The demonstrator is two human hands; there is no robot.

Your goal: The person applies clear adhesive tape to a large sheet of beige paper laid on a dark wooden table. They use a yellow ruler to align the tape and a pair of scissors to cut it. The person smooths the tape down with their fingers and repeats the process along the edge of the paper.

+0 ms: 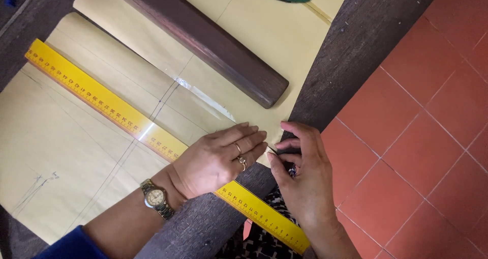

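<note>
Head view: left hand [216,160] fingers flat on yellow ruler [117,109], right hand [300,175] fingers pinching pencil [273,149], dark wooden bar [203,37] beyond.

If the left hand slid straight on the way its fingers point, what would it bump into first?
Most likely the right hand. The left hand lies flat on the long yellow ruler, fingers aimed right at the thin dark pencil-like tool the right hand pinches, almost touching already.
</note>
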